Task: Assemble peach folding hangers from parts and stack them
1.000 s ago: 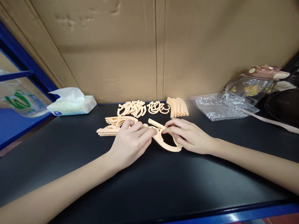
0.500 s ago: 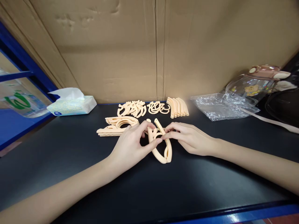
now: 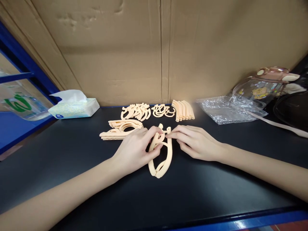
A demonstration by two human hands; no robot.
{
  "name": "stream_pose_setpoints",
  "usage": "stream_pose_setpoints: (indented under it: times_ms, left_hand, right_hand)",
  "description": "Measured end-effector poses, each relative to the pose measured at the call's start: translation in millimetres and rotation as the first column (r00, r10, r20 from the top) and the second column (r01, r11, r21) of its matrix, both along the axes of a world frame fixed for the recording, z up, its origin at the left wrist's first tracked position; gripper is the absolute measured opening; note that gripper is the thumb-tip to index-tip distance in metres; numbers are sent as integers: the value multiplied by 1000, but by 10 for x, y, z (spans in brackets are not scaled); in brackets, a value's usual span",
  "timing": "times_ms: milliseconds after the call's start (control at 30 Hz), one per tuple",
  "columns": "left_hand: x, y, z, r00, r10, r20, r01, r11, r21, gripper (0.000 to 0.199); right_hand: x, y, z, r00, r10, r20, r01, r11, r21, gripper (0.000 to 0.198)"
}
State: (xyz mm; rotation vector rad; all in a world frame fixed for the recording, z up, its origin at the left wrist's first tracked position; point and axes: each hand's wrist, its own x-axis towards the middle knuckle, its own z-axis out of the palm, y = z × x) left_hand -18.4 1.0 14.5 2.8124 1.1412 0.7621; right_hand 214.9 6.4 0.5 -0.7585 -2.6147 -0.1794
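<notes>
The pale hanger [image 3: 168, 157] lies mid-table [image 3: 192, 189]. Half a second ago its right bar [image 3: 169, 146] leaned across; now it sits beside the left bar [image 3: 150, 166], with the far tips apart. The joined end has come nearer to the person. I think this means the bars are getting lined up. The left hand [image 3: 137, 146] pinches the left side. The right hand [image 3: 197, 141] touches the right bar's tip; I can't tell if it pinches. Farther back, the stack [image 3: 112, 136] and hooks [image 3: 140, 113] haven't moved.
</notes>
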Motion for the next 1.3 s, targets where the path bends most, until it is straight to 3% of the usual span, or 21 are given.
stream_pose_setpoints:
  times_ms: [200, 300, 500, 567, 700, 967, 1300]
  left_hand:
    - [-8, 11, -16, 995, 31, -93, -13, 981, 194, 21]
    - [-31, 31, -34, 991, 37, -131, -3, 967, 253, 19]
    - [-48, 53, -36, 976, -67, -206, 117, 964, 239, 18]
    - [-45, 46, -24, 968, -91, -234, 151, 955, 255, 21]
    - [-49, 37, -10, 957, -95, -273, 174, 944, 281, 27]
    - [-53, 40, -30, 961, -65, -269, 136, 958, 253, 22]
    - [-29, 11, -19, 978, -45, -205, 78, 985, 154, 21]
  right_hand:
    - [0, -4, 4, 997, -30, -66, 32, 999, 38, 24]
    - [-2, 5, 3, 997, -26, -68, 28, 999, 31, 30]
    - [2, 54, 1, 975, -28, -222, -9, 987, -161, 45]
    - [3, 65, -4, 964, -50, -260, -2, 980, -199, 41]
    - [8, 87, -37, 966, -77, -246, 28, 980, -196, 18]
    - [16, 104, -74, 984, -99, -150, 67, 977, -200, 18]
    - [11, 105, -56, 977, -186, -99, 179, 981, -76, 19]
